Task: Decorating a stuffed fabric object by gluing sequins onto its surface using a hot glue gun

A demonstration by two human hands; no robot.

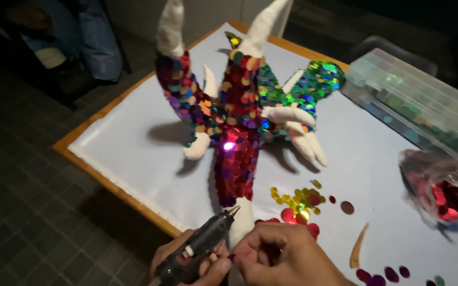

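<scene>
Head view: our left hand (186,262) grips the glue gun (200,246), nozzle at the sequined figure's (237,137) bare white tip, while our right hand (287,259) pinches 1 sequin (231,258), so next we need glue there.

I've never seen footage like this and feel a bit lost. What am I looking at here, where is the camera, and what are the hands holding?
This is a single picture from a camera worn on a person's head, looking down at their own two bare hands. The left hand holds a dark glue gun, its tip pointing at a sequin-covered branching figure with bare white tips. The right hand pinches something small beside the nozzle; I cannot tell what. The figure lies on a white sheet over a wooden table. Loose sequins, a clear plastic box and a bag of red sequins lie nearby.
</scene>
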